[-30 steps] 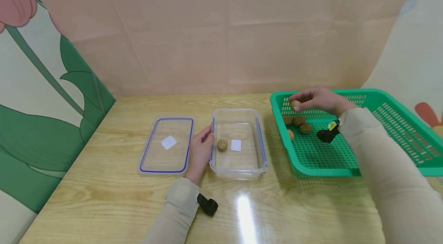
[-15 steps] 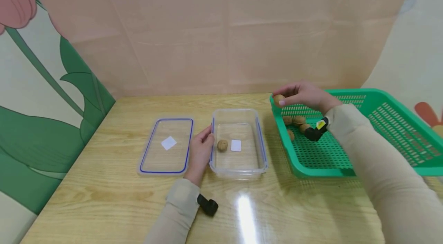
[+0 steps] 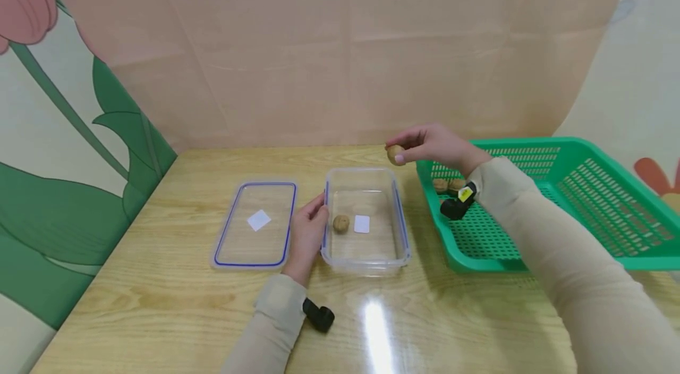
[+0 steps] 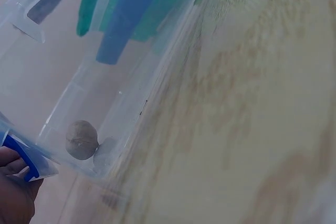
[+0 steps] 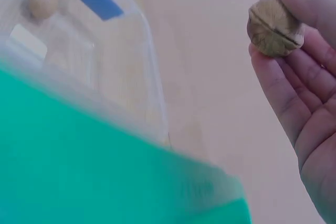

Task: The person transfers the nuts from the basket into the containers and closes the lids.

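Note:
Between thumb and fingers my right hand (image 3: 432,145) pinches a walnut (image 5: 275,26), held in the air between the green basket and the clear plastic box (image 3: 366,256). My left hand (image 3: 306,231) grips the box's left wall, thumb at the rim and fingers on the outside; the left wrist view shows part of that hand (image 4: 16,195) at the blue-edged side. One walnut (image 3: 342,223) lies on the box floor near the left wall, beside a white square label (image 3: 362,224). More walnuts (image 3: 440,186) sit in the basket's left part, partly hidden by the right wrist's camera.
The green plastic basket (image 3: 494,265) stands on the right of the wooden table (image 3: 159,303). Left of the box lies its clear lid (image 3: 255,254) with a blue seal and a white label. A beige cloth (image 3: 340,55) hangs behind the table.
My right hand has carried the walnut left, from over the basket, past its rim, toward the far right corner of the box. The left hand has stayed on the box.

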### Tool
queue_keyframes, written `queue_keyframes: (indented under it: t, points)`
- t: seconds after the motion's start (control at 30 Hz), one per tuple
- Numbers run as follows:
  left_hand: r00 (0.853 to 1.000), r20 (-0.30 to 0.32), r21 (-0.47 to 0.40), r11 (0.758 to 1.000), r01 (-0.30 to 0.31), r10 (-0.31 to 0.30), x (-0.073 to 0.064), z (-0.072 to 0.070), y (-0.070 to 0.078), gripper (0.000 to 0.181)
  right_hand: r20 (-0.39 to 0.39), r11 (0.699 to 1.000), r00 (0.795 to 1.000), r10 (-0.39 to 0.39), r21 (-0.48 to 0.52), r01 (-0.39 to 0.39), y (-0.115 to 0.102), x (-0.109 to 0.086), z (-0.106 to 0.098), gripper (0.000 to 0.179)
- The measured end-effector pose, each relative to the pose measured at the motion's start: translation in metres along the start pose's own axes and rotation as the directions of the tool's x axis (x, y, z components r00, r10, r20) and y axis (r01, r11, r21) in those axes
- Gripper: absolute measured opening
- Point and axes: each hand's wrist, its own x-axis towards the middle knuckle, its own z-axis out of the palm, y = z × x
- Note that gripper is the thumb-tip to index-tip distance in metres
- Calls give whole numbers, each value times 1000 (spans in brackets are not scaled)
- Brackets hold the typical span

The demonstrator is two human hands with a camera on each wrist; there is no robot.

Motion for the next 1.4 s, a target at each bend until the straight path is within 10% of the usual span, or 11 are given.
queue_keyframes:
  t: [1.4]
  points:
    - [998,-1,-25,998,-63,63,4,4,-5,31,254,976,966,51,-216,6,3,68,106,35]
